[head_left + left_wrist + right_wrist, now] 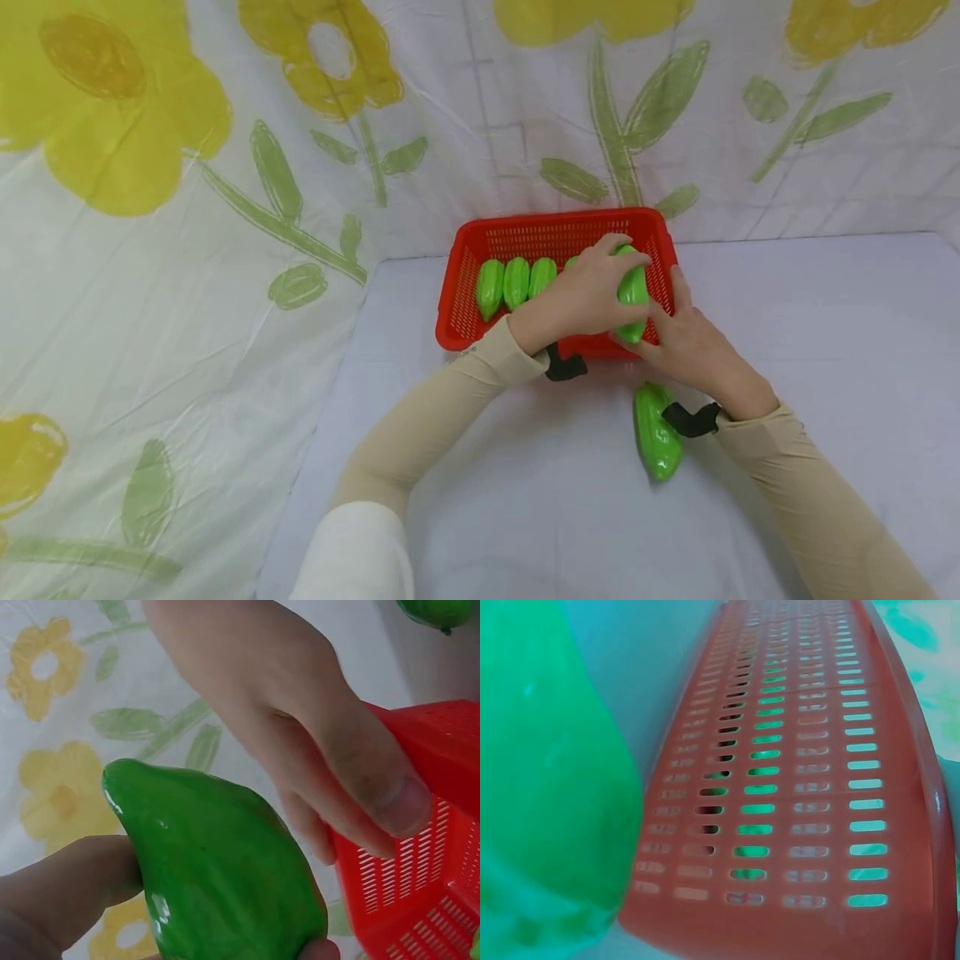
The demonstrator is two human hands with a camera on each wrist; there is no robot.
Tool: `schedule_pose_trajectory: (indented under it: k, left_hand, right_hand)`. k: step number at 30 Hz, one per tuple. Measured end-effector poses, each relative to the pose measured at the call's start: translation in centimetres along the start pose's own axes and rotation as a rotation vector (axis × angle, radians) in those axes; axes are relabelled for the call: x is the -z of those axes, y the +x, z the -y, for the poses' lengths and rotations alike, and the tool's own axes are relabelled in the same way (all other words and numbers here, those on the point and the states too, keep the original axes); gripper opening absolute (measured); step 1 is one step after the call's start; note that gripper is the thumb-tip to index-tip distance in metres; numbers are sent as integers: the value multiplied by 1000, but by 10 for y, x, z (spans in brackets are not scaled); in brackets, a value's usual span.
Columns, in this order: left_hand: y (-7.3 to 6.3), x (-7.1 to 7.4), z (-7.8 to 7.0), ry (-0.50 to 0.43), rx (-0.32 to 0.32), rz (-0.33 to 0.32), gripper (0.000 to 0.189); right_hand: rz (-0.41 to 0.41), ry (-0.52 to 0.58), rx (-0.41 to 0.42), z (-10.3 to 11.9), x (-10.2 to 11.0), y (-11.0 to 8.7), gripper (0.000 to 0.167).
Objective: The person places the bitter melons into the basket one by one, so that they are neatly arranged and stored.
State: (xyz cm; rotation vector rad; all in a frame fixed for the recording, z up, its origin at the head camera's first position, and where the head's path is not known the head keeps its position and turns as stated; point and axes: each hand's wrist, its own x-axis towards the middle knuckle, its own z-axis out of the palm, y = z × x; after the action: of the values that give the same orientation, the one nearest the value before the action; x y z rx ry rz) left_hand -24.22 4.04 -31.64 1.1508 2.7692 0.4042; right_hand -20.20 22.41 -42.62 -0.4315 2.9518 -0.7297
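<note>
In the head view my left hand (592,287) holds a glossy green ridged fruit (633,292) above the right side of the red basket (450,321). The left wrist view shows that fruit (217,862) close up, its tapered tip pointing up-left, with fingers on both sides. My right hand (693,346) grips the basket's front right corner, its digits straddling the rim. Inside the basket, several similar green fruits (516,283) lie in a row; my left hand partly hides them. The perforated basket wall (780,930) fills much of the right wrist view.
Another green fruit (660,442) lies on the white tabletop (510,500) in front of the basket, under my right wrist. Behind the basket hangs a white curtain (450,183) with yellow flowers, which also covers the left side.
</note>
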Motion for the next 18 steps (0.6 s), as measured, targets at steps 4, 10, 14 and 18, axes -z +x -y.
schedule_pose_trajectory:
  k: [4, 10, 14, 18]
  left_hand:
    - [12, -2, 3, 45, 21, 39, 66]
    - [31, -3, 8, 96, 63, 78, 66]
    - [43, -4, 13, 114, 86, 89, 66]
    - [52, -6, 19, 119, 93, 103, 67]
  right_hand:
    - [-3, 10, -19, 0, 0, 0, 83]
    - [-7, 13, -40, 2, 1, -1, 92]
    - [8, 16, -54, 4, 2, -2, 99]
    - [28, 20, -78, 6, 3, -2, 102]
